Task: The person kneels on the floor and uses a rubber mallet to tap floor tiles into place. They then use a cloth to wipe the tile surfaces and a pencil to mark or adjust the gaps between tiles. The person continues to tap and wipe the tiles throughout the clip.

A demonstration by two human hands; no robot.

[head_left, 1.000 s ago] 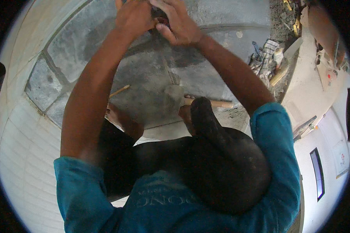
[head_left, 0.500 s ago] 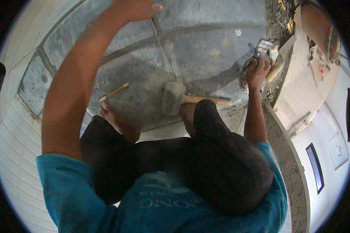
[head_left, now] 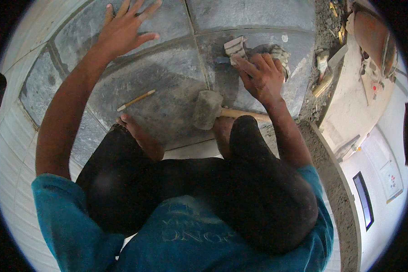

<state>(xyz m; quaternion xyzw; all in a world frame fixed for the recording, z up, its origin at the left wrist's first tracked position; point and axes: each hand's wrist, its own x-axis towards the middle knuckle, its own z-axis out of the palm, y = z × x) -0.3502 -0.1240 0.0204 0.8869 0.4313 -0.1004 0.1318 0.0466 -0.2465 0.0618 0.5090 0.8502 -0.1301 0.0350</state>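
My left hand [head_left: 127, 29] is spread, fingers apart, over the grey floor tiles [head_left: 167, 63] at the upper left; whether it presses on them I cannot tell. A crumpled, dirty cloth [head_left: 235, 47] is bunched under my right hand [head_left: 265, 75], whose fingers curl onto it on the tile right of the middle. Close to my right foot lies a mallet with a grey, dusty head [head_left: 207, 109] and a wooden handle [head_left: 245, 114]. A thin yellowish pencil-like stick [head_left: 136, 100] rests on the tile near my left foot.
Rough mortar [head_left: 324, 41] runs along the tiles' right edge. On it lie a trowel [head_left: 335, 61] with a yellow handle and a brush-like tool [head_left: 322, 61]. Beyond is a pale board [head_left: 349, 104] with a brown bucket [head_left: 369, 38]. A white ribbed wall [head_left: 18, 154] bounds the left.
My right hand has swept the cloth leftward from the mortar edge onto the tile. My left hand has moved left and now shows spread fingers. The view has shifted slightly.
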